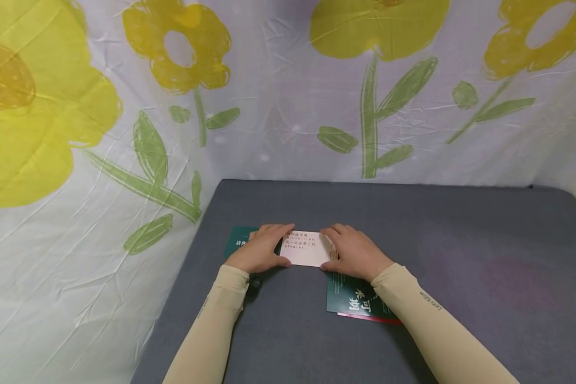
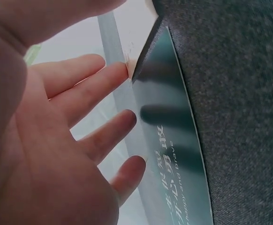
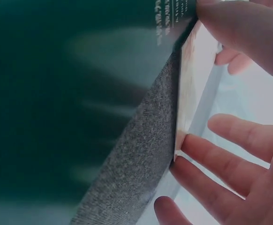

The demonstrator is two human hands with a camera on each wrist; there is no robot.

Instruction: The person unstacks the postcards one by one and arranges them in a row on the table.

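Observation:
Both hands hold a small pale card (image 1: 307, 255) printed with lines of text, just above the table. My left hand (image 1: 261, 249) has thumb and fingertips at its left edge. My right hand (image 1: 357, 252) grips the right edge the same way. In the left wrist view, a fingertip of the left hand (image 2: 56, 117) meets a corner of the card (image 2: 139, 21). Fingertips of the right hand (image 3: 249, 164) touch the card (image 3: 193, 79) in the right wrist view. Part of the card's right side is hidden by fingers.
A dark green card (image 1: 236, 241) with white lettering lies left, partly under the left hand. Another green card (image 1: 341, 298) lies below the right hand, with a red-edged card (image 1: 365, 317) under it. The grey table (image 1: 432, 224) meets a flower-printed cloth (image 1: 278, 133) behind.

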